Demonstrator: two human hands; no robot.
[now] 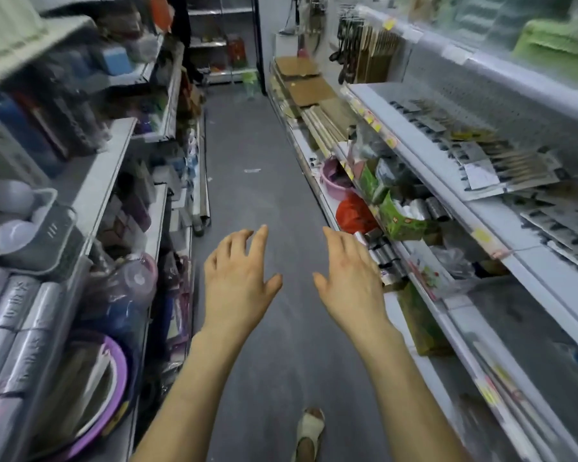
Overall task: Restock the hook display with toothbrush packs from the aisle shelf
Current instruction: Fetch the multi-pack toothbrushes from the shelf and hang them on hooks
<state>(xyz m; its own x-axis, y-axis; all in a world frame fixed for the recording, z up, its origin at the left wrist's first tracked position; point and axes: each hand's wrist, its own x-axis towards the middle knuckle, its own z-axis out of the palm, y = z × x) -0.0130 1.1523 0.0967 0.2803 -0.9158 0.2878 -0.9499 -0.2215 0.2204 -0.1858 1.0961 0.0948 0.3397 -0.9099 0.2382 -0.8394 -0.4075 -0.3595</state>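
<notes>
No writing can be read: the yellow price tags (369, 119) on the edge of the right shelf (431, 183) are smeared by blur, and the print on the grey rolls (10, 315) at the lower left is only vague marks. A green box (399, 218) below that shelf carries a red and yellow label, also illegible. Flat packs (474, 155) lie in overlapping rows on the right shelf at the upper right of the frame (too blurred to tell whether they hold toothbrushes), and hooks (349, 45) with dark hanging goods stand at the top, right of centre. Both arms reach forward over the grey floor (257, 195) in the lower middle, palms down. The left hand (237, 281) and right hand (351, 278) are side by side but apart, fingers loosely spread and slightly bent, holding nothing and touching nothing. A sandalled foot (309, 431) shows at the bottom edge.
</notes>
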